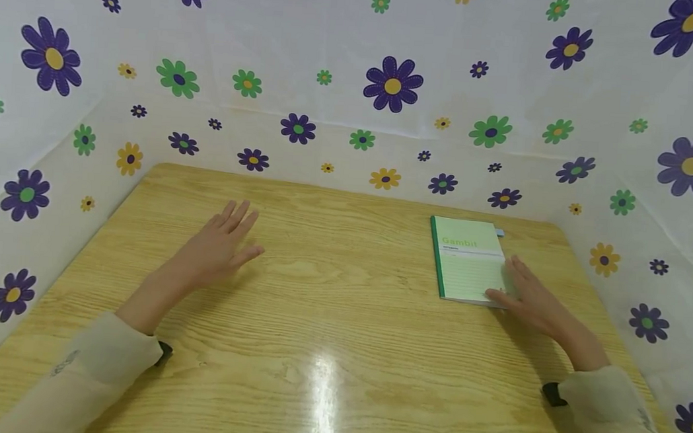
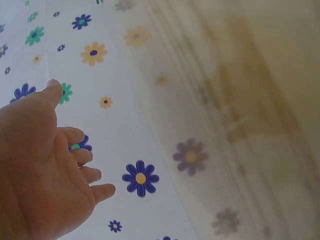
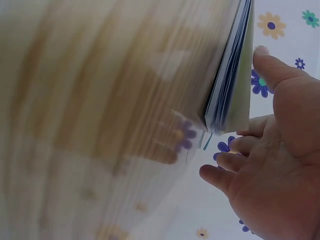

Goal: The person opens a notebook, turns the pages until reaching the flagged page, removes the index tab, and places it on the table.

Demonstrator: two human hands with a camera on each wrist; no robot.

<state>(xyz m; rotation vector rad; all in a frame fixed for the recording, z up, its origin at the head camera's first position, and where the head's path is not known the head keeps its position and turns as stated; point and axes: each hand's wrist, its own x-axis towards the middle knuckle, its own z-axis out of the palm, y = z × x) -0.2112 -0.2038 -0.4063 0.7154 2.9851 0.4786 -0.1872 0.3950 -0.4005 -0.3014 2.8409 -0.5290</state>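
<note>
A pale green notebook point(image 1: 468, 267) with a darker green spine and the word "Gambit" on its cover lies on the right part of the table. My right hand point(image 1: 531, 299) is at its right edge, fingers extended and thumb near the lower right corner. In the right wrist view the notebook point(image 3: 236, 85) shows its page edges beside the hand point(image 3: 277, 167); whether they touch I cannot tell. Over the table's left side, my left hand point(image 1: 216, 248) holds nothing, its fingers extended and thumb apart. The left wrist view shows that hand point(image 2: 50, 170) with its palm visible.
A wood-grain table point(image 1: 318, 294) spreads beneath both hands, with a bright light reflection near its front. White cloth point(image 1: 333, 43) printed with flowers stands along the back and both sides. A small light-blue tab point(image 1: 500, 232) sticks out from the notebook's upper right edge.
</note>
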